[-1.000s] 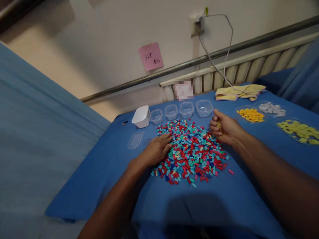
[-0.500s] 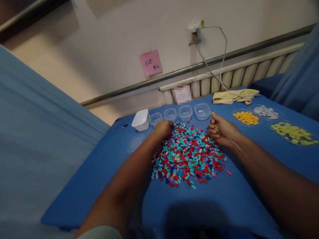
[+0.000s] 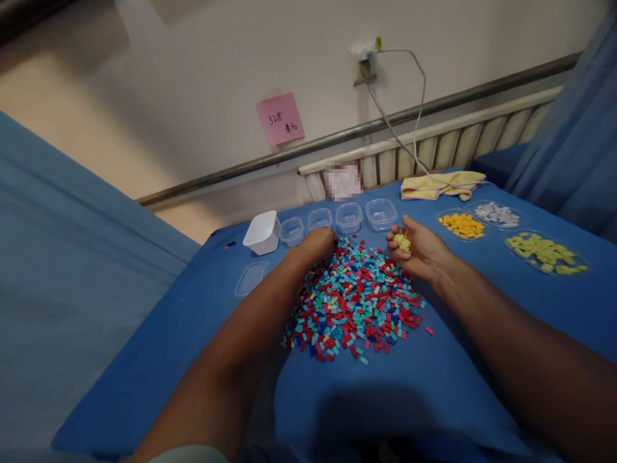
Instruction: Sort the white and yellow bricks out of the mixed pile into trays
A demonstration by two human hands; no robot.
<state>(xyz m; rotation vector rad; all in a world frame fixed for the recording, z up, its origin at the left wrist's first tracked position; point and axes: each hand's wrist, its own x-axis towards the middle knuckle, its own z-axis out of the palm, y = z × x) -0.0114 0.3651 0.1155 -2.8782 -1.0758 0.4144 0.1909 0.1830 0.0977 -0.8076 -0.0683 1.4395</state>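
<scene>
A wide pile of small toy building bricks, mostly red, light blue, dark blue and green, lies on the blue sheet. At its far left edge my left hand is closed with the fingertips down among the bricks; what they pinch, if anything, is hidden. My right hand is palm up beside the pile's far right edge. Its curled fingers cup a small heap of pale yellow bricks. A few similar pale yellow bricks show within the pile.
Clear plastic tubs stand in a row behind the pile, with a white tub and a flat clear lid to the left. At right, shallow lids hold orange bricks, grey bricks and yellow-green bricks. A yellow cloth lies behind.
My right hand has opened from a tighter curl, so more of the pale yellow bricks shows in its palm. My left hand stays at the pile's far left edge. The whole view has shifted slightly.
</scene>
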